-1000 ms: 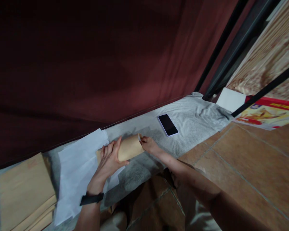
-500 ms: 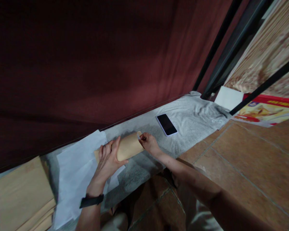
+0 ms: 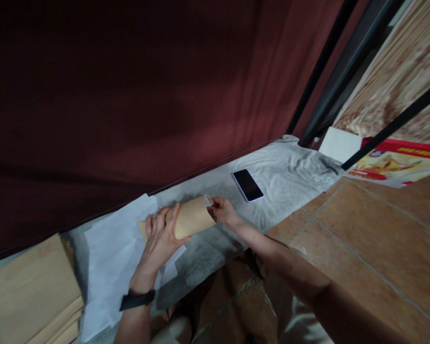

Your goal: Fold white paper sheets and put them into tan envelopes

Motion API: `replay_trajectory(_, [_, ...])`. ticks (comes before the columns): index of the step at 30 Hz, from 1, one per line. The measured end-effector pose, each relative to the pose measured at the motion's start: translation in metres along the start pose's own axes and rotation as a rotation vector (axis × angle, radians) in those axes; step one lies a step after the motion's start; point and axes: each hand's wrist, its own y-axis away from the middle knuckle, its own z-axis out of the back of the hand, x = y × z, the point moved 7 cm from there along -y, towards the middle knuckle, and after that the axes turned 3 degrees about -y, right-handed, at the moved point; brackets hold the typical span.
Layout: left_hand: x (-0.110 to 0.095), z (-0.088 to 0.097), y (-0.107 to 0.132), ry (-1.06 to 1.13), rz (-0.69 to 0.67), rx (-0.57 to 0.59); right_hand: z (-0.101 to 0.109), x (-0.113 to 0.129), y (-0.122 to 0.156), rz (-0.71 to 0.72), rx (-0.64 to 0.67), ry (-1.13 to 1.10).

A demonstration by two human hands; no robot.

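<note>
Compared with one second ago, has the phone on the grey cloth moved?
No. Judged against the slanted black pole, the phone keeps its place on the grey cloth; only the whole view shifted slightly.

The left hand [image 3: 161, 239] and right hand [image 3: 222, 212] are bare, and so are the slender forearms [image 3: 272, 253], which narrow toward the wrists; around the left wrist sits a flat black band [image 3: 137, 300], strap-like and plain, its finer details too dim to read. Below, pale greyish-beige legwear [image 3: 304, 325] shows in soft creases, partly shadowed; its length cannot be told.
</note>
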Motion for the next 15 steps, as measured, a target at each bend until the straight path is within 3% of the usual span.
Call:
replay_trajectory(2, [0.0,0.001,0.0,0.001,0.009,-0.01,-0.001,-0.002,-0.001,-0.068,0.034,-0.1])
replay_trajectory(5, [0.002,0.005,-0.001,0.042,0.079,-0.052,0.008,0.001,-0.003,-0.108,-0.016,-0.245])
replay_trajectory(8, [0.004,0.012,-0.002,0.203,0.225,-0.195,0.019,0.005,-0.004,-0.108,-0.087,-0.396])
replay_trajectory(12, [0.003,0.003,0.004,0.68,0.579,-0.38,0.023,0.005,0.0,-0.111,-0.149,-0.511])
replay_trajectory(15, [-0.014,-0.028,0.01,1.242,0.891,-0.326,0.018,0.004,0.003,-0.105,-0.153,-0.533])
